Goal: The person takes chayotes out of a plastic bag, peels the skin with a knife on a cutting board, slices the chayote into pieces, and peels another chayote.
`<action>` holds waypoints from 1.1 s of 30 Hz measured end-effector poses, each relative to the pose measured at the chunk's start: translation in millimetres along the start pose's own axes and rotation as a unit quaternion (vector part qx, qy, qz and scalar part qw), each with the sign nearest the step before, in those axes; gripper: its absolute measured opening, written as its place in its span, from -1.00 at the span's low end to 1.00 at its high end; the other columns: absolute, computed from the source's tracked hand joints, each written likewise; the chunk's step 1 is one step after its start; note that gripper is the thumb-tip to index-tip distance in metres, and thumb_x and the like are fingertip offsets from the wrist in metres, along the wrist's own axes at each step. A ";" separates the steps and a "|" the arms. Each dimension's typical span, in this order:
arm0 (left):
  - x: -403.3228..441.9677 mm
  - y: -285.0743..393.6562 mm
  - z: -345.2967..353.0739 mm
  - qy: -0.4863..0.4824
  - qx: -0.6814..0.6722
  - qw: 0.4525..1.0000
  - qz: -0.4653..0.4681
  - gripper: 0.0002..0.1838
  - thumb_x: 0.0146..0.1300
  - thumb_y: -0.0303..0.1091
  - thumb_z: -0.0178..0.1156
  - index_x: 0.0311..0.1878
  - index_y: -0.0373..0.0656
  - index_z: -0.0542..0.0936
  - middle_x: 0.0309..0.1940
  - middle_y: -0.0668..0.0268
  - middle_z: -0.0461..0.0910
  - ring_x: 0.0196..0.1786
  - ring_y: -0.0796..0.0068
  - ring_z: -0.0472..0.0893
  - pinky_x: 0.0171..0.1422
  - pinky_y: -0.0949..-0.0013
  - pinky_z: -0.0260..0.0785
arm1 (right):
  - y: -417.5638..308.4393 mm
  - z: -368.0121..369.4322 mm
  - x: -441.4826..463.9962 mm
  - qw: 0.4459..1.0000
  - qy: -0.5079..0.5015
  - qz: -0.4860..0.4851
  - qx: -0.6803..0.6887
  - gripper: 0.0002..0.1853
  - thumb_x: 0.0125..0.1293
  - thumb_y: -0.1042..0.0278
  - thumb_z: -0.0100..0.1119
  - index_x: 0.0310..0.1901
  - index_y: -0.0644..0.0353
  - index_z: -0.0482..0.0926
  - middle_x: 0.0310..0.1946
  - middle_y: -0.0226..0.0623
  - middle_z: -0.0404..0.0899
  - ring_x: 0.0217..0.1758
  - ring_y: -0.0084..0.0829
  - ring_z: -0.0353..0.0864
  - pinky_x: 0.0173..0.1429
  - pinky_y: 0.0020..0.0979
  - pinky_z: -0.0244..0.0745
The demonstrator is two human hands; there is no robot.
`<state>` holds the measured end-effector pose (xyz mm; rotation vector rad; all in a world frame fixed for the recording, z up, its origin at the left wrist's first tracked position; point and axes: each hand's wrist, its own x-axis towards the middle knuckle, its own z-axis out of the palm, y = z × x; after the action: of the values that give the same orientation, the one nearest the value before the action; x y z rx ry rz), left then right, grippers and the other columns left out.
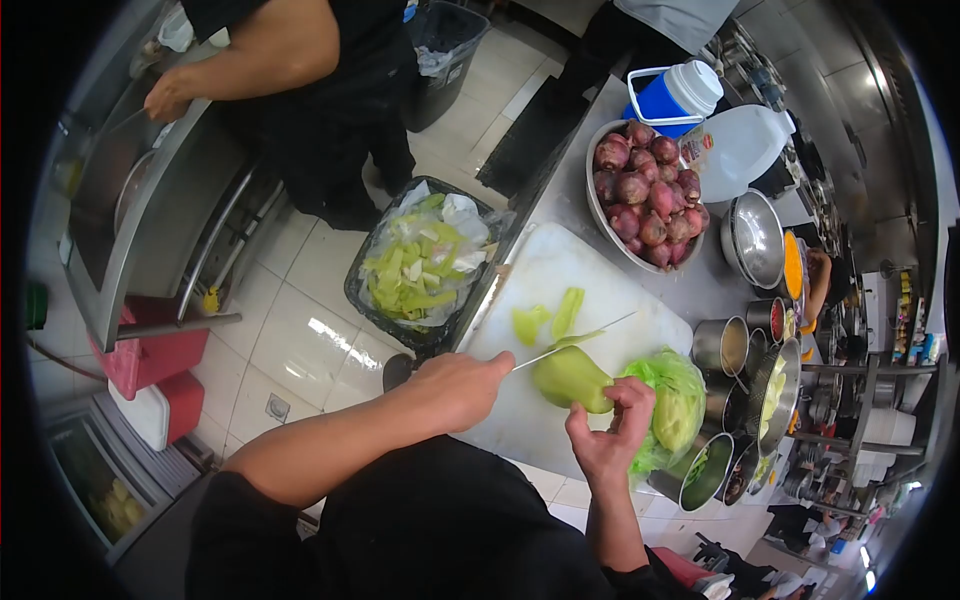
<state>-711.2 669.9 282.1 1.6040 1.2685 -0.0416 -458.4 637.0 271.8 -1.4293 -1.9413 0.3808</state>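
Observation:
A light green, pear-shaped vegetable, seemingly a chayote (568, 381), lies on the white cutting board (535, 285). My right hand (612, 428) steadies its near end between thumb and fingertips. In my left hand (462, 391) is a knife (577, 344), fingers wrapped round the handle, which is hidden. Its thin blade slants across the far end of the vegetable. Cut green pieces (567, 312) rest on the board just beyond the blade. Close to my right hand, a green plastic bag (665, 380) holds more pale green vegetables.
Red onions (650, 190) fill a large bowl beyond the board. Left of the counter stands a lined bin (360, 285) with green peelings. Metal pots (718, 345) and a steel bowl (753, 238) crowd the right. A person in black (330, 110) works at the far left.

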 end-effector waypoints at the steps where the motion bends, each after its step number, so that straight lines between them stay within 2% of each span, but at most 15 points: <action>1: 3.1 2.9 -1.0 0.000 0.007 1.000 0.004 -0.60 0.39 -0.51 -0.11 0.26 -0.23 0.47 -0.22 -0.23 0.69 -0.07 -0.23 0.71 0.05 -0.18 0.50 | -0.7 -0.1 -2.2 1.000 -0.001 0.004 0.000 -0.47 -0.07 0.65 0.45 -0.02 0.20 0.46 0.05 -0.12 0.35 0.11 -0.21 0.47 0.20 -0.26 0.52; 6: 18.6 -4.1 7.8 -0.014 0.016 1.000 0.006 -0.67 0.43 -0.44 -0.09 0.18 -0.27 0.49 -0.21 -0.22 0.69 -0.05 -0.26 0.70 0.07 -0.17 0.50 | -11.0 -2.4 -9.9 0.999 -0.019 0.023 -0.026 -0.48 -0.04 0.67 0.40 -0.01 0.22 0.44 0.11 -0.11 0.35 0.18 -0.21 0.46 0.28 -0.26 0.50; 9: 7.7 -29.8 10.4 -0.038 -0.003 0.999 -0.008 -0.68 0.44 -0.39 -0.07 0.15 -0.30 0.48 -0.20 -0.23 0.69 -0.04 -0.28 0.69 0.10 -0.18 0.49 | 1.0 1.9 -17.2 0.994 0.032 0.060 0.087 -0.49 0.00 0.70 0.35 0.02 0.22 0.42 0.17 -0.10 0.34 0.26 -0.20 0.45 0.36 -0.24 0.47; 12: -10.0 -35.0 4.3 -0.040 -0.028 0.998 -0.034 -0.68 0.44 -0.37 -0.06 0.15 -0.32 0.47 -0.20 -0.24 0.69 -0.03 -0.29 0.69 0.13 -0.19 0.48 | 7.9 -0.5 -21.3 0.984 0.038 0.090 0.148 -0.48 0.05 0.74 0.30 0.08 0.21 0.42 0.21 -0.09 0.35 0.31 -0.21 0.43 0.41 -0.22 0.44; 16: -19.0 -29.4 30.2 -0.008 0.011 0.999 -0.049 -0.70 0.44 -0.40 -0.08 0.14 -0.28 0.46 -0.20 -0.24 0.69 -0.03 -0.31 0.69 0.12 -0.21 0.49 | 2.6 -7.0 -14.9 0.998 -0.005 0.034 0.057 -0.49 0.07 0.74 0.32 0.09 0.19 0.47 0.23 -0.08 0.35 0.29 -0.22 0.45 0.37 -0.26 0.45; 18: -19.6 -28.7 40.5 0.012 0.025 0.999 -0.034 -0.73 0.43 -0.42 -0.05 0.13 -0.24 0.46 -0.21 -0.20 0.69 -0.10 -0.31 0.69 0.04 -0.20 0.53 | -5.5 -8.0 -8.8 0.999 -0.003 0.020 -0.035 -0.51 0.08 0.73 0.34 0.08 0.18 0.51 0.20 -0.10 0.36 0.23 -0.25 0.47 0.29 -0.29 0.48; 21: -31.8 -23.2 42.1 0.088 0.063 0.994 0.023 -0.62 0.39 -0.44 0.00 0.26 -0.20 0.44 -0.19 -0.10 0.66 -0.17 -0.18 0.73 -0.08 -0.16 0.57 | -6.1 -6.4 -9.8 0.998 -0.002 0.057 -0.001 -0.54 0.08 0.70 0.38 0.04 0.16 0.54 0.14 -0.12 0.40 0.12 -0.27 0.48 0.14 -0.32 0.48; 24: -49.5 -3.2 30.4 0.133 0.087 0.983 0.095 -0.53 0.32 -0.42 0.11 0.32 -0.16 0.43 -0.26 -0.01 0.63 -0.27 -0.07 0.74 -0.18 -0.10 0.58 | -13.4 -0.6 -7.3 0.999 0.014 0.031 -0.006 -0.59 0.02 0.62 0.46 -0.05 0.20 0.61 0.03 -0.05 0.46 0.03 -0.10 0.52 0.08 -0.19 0.52; 27: -53.4 6.7 27.3 0.158 0.133 0.966 0.157 -0.44 0.27 -0.42 0.16 0.37 -0.11 0.42 -0.27 0.04 0.62 -0.34 0.01 0.74 -0.24 -0.03 0.58 | -14.0 1.8 -6.3 0.999 0.028 -0.010 -0.032 -0.63 0.00 0.61 0.46 -0.11 0.21 0.61 0.01 -0.03 0.46 0.03 -0.07 0.53 0.06 -0.17 0.52; 30: -52.9 12.3 25.3 0.163 0.161 0.956 0.186 -0.40 0.24 -0.42 0.19 0.39 -0.09 0.41 -0.27 0.04 0.61 -0.38 0.02 0.73 -0.26 0.01 0.59 | -19.9 -1.9 -0.8 0.998 0.020 -0.035 -0.047 -0.64 -0.02 0.62 0.44 -0.14 0.22 0.60 -0.01 -0.02 0.46 0.02 -0.05 0.54 0.04 -0.15 0.52; 33: -50.6 15.2 24.2 0.158 0.185 0.951 0.189 -0.41 0.25 -0.42 0.18 0.38 -0.08 0.42 -0.25 0.04 0.61 -0.41 0.03 0.72 -0.25 0.02 0.59 | -24.8 -1.1 -1.4 0.999 0.014 -0.020 -0.035 -0.64 -0.04 0.62 0.43 -0.15 0.23 0.60 -0.03 -0.02 0.47 0.01 -0.03 0.55 0.03 -0.13 0.53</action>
<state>-709.6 619.3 310.5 2.2290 1.2162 0.2383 -475.4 626.8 286.9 -1.4298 -1.9745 0.2748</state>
